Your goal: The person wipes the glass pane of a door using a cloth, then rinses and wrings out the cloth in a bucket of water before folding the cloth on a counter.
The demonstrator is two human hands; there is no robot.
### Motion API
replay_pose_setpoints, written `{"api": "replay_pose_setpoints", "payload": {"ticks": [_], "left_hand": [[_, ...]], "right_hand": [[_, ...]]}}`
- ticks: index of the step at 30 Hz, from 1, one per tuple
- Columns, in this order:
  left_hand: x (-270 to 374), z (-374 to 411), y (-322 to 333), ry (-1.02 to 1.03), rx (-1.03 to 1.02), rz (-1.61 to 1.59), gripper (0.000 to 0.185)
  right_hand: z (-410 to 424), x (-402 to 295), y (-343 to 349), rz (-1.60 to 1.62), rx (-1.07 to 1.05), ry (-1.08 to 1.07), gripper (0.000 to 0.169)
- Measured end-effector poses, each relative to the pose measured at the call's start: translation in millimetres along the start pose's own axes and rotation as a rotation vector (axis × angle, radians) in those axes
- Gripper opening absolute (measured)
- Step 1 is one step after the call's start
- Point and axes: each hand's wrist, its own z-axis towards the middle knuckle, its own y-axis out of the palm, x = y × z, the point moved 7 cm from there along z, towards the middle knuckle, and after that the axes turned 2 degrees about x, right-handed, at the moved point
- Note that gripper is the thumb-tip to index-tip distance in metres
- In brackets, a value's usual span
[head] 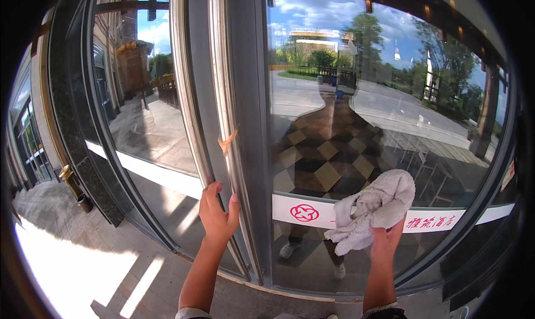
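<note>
My right hand (386,239) holds a bunched light-grey terry towel (378,206). The towel is in front of a glass door pane (317,252) and covers part of a white strip (432,220) bearing a red emblem and red writing. My left hand (218,214) is at two long upright metal door handles, its fingers over the left handle (190,93) and its thumb over the right handle (221,68). Thumb and fingers are spread apart; whether they press on the metal I cannot tell. An orange-brown tie (228,142) is knotted around the right handle.
On the left, the other glass door pane (138,139) has a white strip too. A dark stone pillar (71,93) and a brass-coloured post (69,179) stand further left. Paving (167,277) with bright sun patches lies below. The glass reflects a person, trees and sky.
</note>
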Motion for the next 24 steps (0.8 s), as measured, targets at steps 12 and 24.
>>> {"api": "replay_pose_setpoints", "payload": {"ticks": [12,24], "left_hand": [[70.1,217.2,-29.6,0.321,0.317,-0.132,0.060],[45.1,236.2,17.6,-0.008,-0.043,-0.643,0.072]], "right_hand": [[96.6,-122.1,235.3,-1.266,0.005,-1.235,0.077],[182.3,-182.4,307.7,-1.066,0.129,-1.574,0.083]]}}
